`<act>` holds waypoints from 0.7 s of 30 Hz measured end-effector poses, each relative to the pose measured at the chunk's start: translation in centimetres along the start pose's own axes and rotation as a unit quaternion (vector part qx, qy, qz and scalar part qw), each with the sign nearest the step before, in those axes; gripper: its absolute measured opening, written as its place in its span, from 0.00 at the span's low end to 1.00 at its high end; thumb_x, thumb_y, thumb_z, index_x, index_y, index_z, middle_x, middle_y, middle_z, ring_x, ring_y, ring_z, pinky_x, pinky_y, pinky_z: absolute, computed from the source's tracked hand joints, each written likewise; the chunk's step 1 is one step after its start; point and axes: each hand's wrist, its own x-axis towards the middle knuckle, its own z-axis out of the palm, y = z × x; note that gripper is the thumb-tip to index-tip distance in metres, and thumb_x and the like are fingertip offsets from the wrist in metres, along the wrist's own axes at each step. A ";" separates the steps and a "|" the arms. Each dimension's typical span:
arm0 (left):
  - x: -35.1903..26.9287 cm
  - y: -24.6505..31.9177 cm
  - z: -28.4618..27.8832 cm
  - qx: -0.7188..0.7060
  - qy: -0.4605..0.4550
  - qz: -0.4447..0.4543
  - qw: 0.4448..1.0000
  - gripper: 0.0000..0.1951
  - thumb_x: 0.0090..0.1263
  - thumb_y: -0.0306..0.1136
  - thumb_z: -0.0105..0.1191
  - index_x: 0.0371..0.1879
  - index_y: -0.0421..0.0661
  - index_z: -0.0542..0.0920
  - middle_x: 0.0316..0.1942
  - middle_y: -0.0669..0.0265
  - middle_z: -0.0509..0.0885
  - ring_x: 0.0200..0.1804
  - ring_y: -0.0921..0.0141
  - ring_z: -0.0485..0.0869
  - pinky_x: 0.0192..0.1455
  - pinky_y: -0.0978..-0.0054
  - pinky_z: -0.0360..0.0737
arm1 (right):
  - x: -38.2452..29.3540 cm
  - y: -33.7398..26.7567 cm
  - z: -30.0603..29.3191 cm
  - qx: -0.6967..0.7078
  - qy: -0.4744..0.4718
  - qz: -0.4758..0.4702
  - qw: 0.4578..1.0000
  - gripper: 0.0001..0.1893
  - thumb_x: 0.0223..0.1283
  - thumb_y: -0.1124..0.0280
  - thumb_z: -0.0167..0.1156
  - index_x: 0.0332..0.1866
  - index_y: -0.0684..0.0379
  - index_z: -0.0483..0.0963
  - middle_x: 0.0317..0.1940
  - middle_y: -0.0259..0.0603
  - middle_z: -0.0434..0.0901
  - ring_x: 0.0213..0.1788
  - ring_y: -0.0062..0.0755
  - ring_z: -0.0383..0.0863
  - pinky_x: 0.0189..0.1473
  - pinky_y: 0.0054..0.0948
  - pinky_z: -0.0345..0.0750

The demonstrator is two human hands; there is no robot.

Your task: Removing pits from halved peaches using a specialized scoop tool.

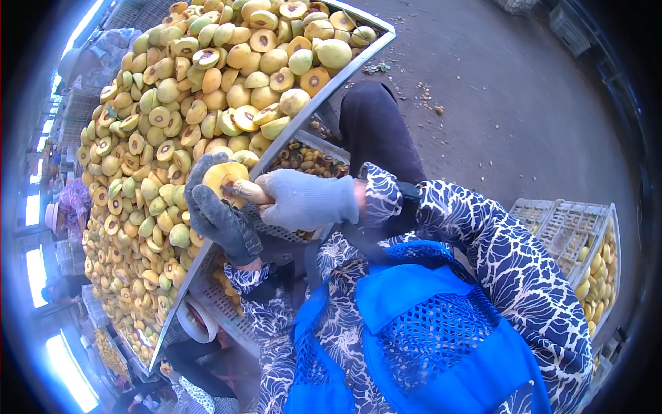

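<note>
My left hand (220, 212), in a dark grey glove, holds a halved yellow fruit (223, 178) with its cut face turned towards my other hand. A light grey knitted glove covers my right hand (310, 199). It grips the pale handle of a small pitting tool (253, 191), whose working end meets the middle of the cut face; its tip is hidden in the flesh. Both hands are over the near edge of a metal-rimmed table (310, 107), heaped with halved yellow-green stone fruit (168, 90), many with brown stones or hollows showing.
Below the rim, a crate (310, 161) contains small brown and yellow pieces. Another plastic crate (222, 305) stands below my left arm, near a white bucket (197, 322). Fruit fills a crate (563, 222) at the right. Co-workers are at the left and lower left.
</note>
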 end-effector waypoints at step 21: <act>2.4 1.1 -0.9 0.122 -0.106 0.113 0.980 0.30 0.80 0.51 0.31 0.49 0.33 0.77 0.43 0.53 0.84 0.43 0.62 0.83 0.52 0.63 0.80 | -0.9 -2.2 -1.9 -0.093 -0.029 -0.013 0.995 0.14 0.59 0.63 0.58 0.39 0.66 0.75 0.25 0.55 0.79 0.30 0.53 0.82 0.34 0.43 0.76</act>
